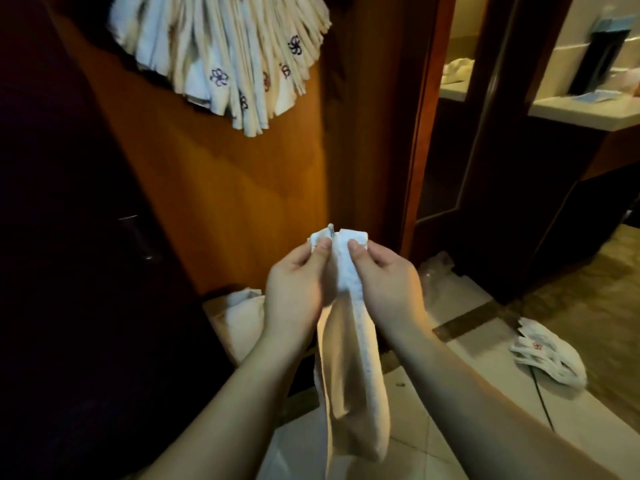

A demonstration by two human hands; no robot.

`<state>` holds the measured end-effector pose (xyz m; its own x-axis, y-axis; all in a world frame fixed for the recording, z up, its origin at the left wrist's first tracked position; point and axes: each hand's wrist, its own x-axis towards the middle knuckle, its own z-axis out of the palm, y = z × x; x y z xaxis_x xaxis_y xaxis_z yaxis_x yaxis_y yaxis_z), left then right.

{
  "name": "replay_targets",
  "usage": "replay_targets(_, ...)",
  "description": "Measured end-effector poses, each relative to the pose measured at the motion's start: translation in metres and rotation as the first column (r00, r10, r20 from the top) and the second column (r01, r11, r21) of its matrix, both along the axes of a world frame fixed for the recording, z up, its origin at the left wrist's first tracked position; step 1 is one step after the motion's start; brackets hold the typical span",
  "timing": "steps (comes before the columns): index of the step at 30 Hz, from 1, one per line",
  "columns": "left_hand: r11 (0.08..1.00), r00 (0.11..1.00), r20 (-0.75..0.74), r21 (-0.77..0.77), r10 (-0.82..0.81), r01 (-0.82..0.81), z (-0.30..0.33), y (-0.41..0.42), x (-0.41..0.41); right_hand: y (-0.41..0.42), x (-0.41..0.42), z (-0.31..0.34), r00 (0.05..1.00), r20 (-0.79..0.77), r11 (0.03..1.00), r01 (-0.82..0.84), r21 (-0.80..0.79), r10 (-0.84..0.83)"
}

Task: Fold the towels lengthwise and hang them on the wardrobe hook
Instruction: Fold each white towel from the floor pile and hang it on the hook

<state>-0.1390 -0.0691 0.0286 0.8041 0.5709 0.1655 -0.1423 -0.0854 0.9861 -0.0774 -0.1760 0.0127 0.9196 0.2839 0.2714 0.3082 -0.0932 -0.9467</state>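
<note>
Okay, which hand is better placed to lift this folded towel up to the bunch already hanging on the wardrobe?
Probably left. Both hands pinch the top of the folded towel, but the hanging towels are up and to the left, on the left hand's side. The right hand would have to cross over.

Head camera looks down, close over both forearms.

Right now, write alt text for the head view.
Both hands, left hand and right hand, pinch the top of a long folded white terry towel hanging down. Above, a bunch of white embroidered towels hangs against the orange-brown wooden wardrobe panel.
</note>
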Motion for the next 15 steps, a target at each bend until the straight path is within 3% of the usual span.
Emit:
replay_targets(4, 1.0, 1.0, 0.018, -0.019, -0.016, 0.016, 0.004, -0.011, -0.02, 0.001, -0.021, 0.011, 0.998, 0.041, 0.998, -0.051, 0.033, 0.05)
replay_targets(8, 0.982, 0.983, -0.044, -0.076, -0.177, 0.174, 0.005, -0.013, -0.03, 0.0, -0.031, 0.018, 0.983, 0.132, 0.991, -0.13, 0.036, 0.125)
replay_targets(12, 0.935, 0.97, 0.07, -0.26, -0.232, 0.242, 0.006, 0.0, -0.032, 0.003, -0.032, 0.019, 0.965, 0.195, 0.984, -0.179, -0.009, 0.177)
replay_targets(15, 0.934, 0.959, 0.101, -0.223, -0.263, 0.28, 0.007, 0.006, -0.034, 0.004, -0.028, 0.018, 0.968, 0.218, 0.989, -0.141, 0.05, 0.127)
